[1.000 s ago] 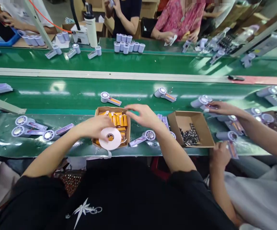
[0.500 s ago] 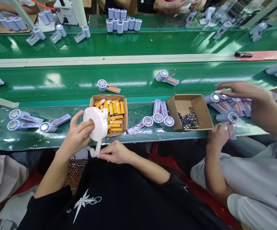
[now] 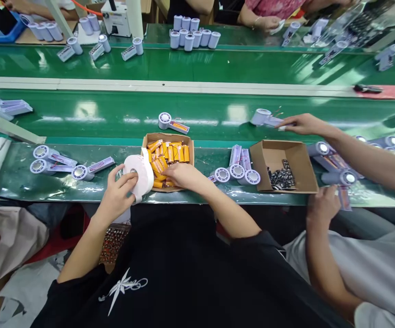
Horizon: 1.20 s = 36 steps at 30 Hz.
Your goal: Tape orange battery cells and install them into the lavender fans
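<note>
My left hand (image 3: 115, 196) grips a roll of white tape (image 3: 142, 171), with fingers in its core, at the left front corner of a small cardboard box (image 3: 191, 157). Orange-wrapped batteries (image 3: 179, 154) fill that box. My right hand (image 3: 187, 177) reaches over the front of the box, its fingers pinched at an orange battery (image 3: 158, 165) near the tape roll; part of the grasp is hidden. Right of my right hand lie several lilac handheld fans (image 3: 236, 171) with open handles. Just behind the box, another lilac fan (image 3: 165, 120) rests on the green belt.
A second cardboard box (image 3: 302, 159) holds small dark metal parts. At right, a co-worker's hand (image 3: 298, 124) touches a fan (image 3: 262, 117) on the belt. More open fans (image 3: 83, 172) lie at left. Across the line, people sit behind rows of fan bodies (image 3: 189, 42).
My left hand took the tape roll off the box and now holds it at the left. My right hand moved from the tape's loose end to the batteries. The co-worker's hand reached onto the belt.
</note>
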Each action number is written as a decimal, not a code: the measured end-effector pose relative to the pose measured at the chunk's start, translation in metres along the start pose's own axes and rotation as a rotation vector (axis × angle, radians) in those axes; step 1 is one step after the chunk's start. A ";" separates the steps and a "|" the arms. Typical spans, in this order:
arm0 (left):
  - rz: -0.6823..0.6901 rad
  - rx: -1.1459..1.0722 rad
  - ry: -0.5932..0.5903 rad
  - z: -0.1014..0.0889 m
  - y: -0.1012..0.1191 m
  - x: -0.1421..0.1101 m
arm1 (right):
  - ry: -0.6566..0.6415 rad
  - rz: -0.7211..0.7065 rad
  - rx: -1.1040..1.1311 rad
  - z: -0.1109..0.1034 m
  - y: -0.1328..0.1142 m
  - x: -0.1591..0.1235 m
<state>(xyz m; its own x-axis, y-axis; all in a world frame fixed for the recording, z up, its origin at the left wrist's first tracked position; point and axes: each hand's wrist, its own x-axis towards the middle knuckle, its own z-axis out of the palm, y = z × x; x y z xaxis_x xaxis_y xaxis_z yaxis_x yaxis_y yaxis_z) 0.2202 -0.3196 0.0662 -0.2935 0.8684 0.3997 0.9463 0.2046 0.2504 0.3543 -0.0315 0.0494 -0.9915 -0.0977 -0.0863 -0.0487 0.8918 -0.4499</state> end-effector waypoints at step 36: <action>0.354 0.287 -0.107 -0.002 0.049 0.055 | 0.559 0.332 1.420 0.007 -0.017 -0.056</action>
<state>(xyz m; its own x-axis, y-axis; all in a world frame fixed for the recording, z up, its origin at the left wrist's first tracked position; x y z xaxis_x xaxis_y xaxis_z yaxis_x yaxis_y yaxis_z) 0.2501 -0.2629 0.1022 0.0555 0.9458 0.3201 0.9894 -0.0091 -0.1447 0.4116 -0.0442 0.0557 -0.8674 0.4699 -0.1640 0.0029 -0.3246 -0.9458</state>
